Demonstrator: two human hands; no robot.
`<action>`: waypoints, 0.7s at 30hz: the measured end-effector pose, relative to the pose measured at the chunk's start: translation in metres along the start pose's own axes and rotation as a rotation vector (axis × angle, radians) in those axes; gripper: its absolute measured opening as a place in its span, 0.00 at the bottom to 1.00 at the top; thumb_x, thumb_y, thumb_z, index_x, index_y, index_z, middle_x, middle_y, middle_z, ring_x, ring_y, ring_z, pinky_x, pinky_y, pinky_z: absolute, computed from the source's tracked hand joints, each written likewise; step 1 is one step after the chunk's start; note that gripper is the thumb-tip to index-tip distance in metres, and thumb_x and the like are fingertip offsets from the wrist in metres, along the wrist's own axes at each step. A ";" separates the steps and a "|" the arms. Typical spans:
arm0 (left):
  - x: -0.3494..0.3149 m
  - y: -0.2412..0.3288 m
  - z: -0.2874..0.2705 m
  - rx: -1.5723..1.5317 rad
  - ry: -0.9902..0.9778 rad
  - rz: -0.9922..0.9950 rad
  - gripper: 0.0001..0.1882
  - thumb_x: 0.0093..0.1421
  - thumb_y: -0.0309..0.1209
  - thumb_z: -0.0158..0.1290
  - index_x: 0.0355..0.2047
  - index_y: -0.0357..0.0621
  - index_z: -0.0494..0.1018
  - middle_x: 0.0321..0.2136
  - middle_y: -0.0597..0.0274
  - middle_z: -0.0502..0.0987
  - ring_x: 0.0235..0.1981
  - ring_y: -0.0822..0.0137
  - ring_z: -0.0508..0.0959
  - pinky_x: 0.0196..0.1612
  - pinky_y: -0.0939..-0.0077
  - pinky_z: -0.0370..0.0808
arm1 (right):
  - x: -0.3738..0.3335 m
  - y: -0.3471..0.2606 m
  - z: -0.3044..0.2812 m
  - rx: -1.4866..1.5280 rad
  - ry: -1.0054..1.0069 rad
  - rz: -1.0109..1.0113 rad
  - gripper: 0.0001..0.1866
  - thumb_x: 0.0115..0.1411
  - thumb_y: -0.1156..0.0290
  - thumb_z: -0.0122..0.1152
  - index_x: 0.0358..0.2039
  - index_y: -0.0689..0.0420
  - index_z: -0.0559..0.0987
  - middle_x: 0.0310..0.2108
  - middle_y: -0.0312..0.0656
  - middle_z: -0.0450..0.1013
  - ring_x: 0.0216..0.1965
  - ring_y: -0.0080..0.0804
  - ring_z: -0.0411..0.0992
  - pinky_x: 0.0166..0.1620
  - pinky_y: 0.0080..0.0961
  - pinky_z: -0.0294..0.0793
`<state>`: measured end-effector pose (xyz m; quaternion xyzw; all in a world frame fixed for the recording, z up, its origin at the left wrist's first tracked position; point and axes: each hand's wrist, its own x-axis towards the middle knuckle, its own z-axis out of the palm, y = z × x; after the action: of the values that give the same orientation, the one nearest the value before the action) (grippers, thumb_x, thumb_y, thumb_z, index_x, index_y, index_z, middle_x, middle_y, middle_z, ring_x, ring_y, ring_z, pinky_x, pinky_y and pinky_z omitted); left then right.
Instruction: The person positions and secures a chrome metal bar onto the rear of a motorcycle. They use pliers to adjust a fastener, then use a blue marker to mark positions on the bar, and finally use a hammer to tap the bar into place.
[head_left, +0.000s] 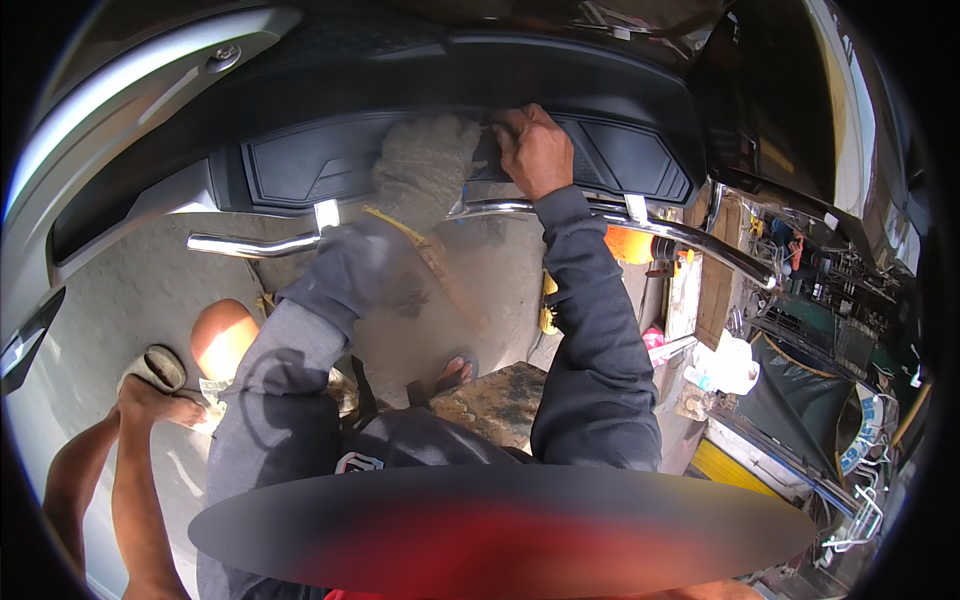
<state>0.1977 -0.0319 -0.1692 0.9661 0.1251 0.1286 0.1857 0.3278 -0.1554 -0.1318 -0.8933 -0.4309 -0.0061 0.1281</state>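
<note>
Before me is a black panel with ribbed, angular raised sections, like the footboard of a scooter. My left hand, in a dirty grey work glove with a yellow cuff edge, rests curled over its middle. My bare right hand is closed beside the glove, its thumb and fingers pinched at the panel's surface. Something small and dark shows between the two hands, too hidden to name. Under both wrists runs a chrome bar, fixed along the panel's near edge by light brackets.
Silver-grey bodywork curves along the left. Another person's legs stand at lower left, one foot in a sandal. An orange object lies beyond the bar. On the right are a white plastic bag and cluttered metal racks.
</note>
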 end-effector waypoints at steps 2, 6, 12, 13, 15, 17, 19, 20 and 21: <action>0.002 0.000 -0.003 -0.038 -0.036 -0.007 0.28 0.59 0.45 0.60 0.59 0.53 0.72 0.41 0.59 0.77 0.43 0.57 0.80 0.46 0.56 0.76 | 0.003 -0.002 -0.003 -0.063 -0.059 0.027 0.09 0.59 0.70 0.66 0.40 0.50 0.86 0.38 0.46 0.77 0.36 0.52 0.78 0.41 0.44 0.78; 0.014 0.000 -0.017 -0.163 -0.221 -0.083 0.29 0.62 0.47 0.57 0.61 0.52 0.71 0.45 0.56 0.78 0.47 0.54 0.81 0.47 0.54 0.78 | 0.012 -0.010 -0.007 -0.147 -0.107 0.029 0.09 0.60 0.66 0.63 0.40 0.50 0.85 0.37 0.45 0.79 0.39 0.50 0.80 0.41 0.44 0.80; 0.020 -0.006 -0.031 -0.305 -0.236 -0.085 0.29 0.64 0.49 0.54 0.63 0.55 0.69 0.49 0.52 0.78 0.48 0.52 0.81 0.47 0.54 0.80 | 0.019 -0.026 -0.008 -0.174 -0.202 0.271 0.11 0.58 0.61 0.65 0.40 0.48 0.85 0.39 0.47 0.81 0.43 0.51 0.80 0.45 0.44 0.80; 0.021 -0.006 -0.032 -0.308 -0.239 -0.089 0.29 0.64 0.49 0.54 0.63 0.55 0.69 0.48 0.52 0.78 0.47 0.51 0.81 0.47 0.54 0.80 | 0.020 -0.027 -0.007 -0.156 -0.182 0.305 0.11 0.57 0.60 0.66 0.39 0.48 0.86 0.39 0.47 0.82 0.43 0.50 0.80 0.46 0.44 0.80; 0.022 -0.008 -0.030 -0.327 -0.252 -0.074 0.30 0.64 0.48 0.55 0.63 0.55 0.69 0.47 0.51 0.78 0.46 0.50 0.82 0.47 0.54 0.80 | 0.022 -0.028 -0.005 -0.128 -0.161 0.398 0.11 0.56 0.59 0.68 0.38 0.47 0.87 0.39 0.47 0.82 0.43 0.50 0.80 0.47 0.43 0.80; 0.022 -0.009 -0.028 -0.257 -0.232 -0.058 0.29 0.64 0.48 0.55 0.63 0.54 0.69 0.46 0.51 0.78 0.45 0.50 0.82 0.46 0.54 0.80 | 0.026 -0.026 -0.004 -0.099 -0.173 0.470 0.12 0.54 0.58 0.71 0.37 0.47 0.88 0.39 0.47 0.82 0.44 0.50 0.81 0.48 0.42 0.80; 0.021 -0.011 -0.025 -0.226 -0.227 -0.044 0.30 0.64 0.48 0.56 0.63 0.53 0.69 0.45 0.51 0.79 0.44 0.50 0.82 0.45 0.54 0.80 | 0.028 -0.026 -0.002 -0.048 -0.129 0.592 0.13 0.52 0.57 0.74 0.36 0.48 0.88 0.39 0.47 0.83 0.45 0.49 0.81 0.49 0.41 0.80; 0.021 -0.012 -0.024 -0.228 -0.238 -0.039 0.30 0.64 0.48 0.56 0.63 0.52 0.69 0.45 0.51 0.79 0.44 0.50 0.82 0.44 0.53 0.80 | 0.028 -0.027 -0.001 -0.033 -0.117 0.670 0.14 0.51 0.57 0.76 0.36 0.48 0.88 0.40 0.47 0.83 0.45 0.49 0.81 0.49 0.40 0.80; 0.020 -0.013 -0.022 -0.232 -0.243 -0.036 0.30 0.64 0.48 0.56 0.63 0.52 0.69 0.44 0.51 0.79 0.43 0.50 0.82 0.44 0.53 0.80 | 0.027 -0.030 -0.001 -0.014 -0.094 0.680 0.15 0.49 0.57 0.77 0.36 0.50 0.88 0.40 0.47 0.83 0.46 0.49 0.81 0.50 0.40 0.80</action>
<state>0.2071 -0.0074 -0.1501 0.9443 0.1031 0.0212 0.3119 0.3222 -0.1168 -0.1211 -0.9859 -0.1137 0.0753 0.0968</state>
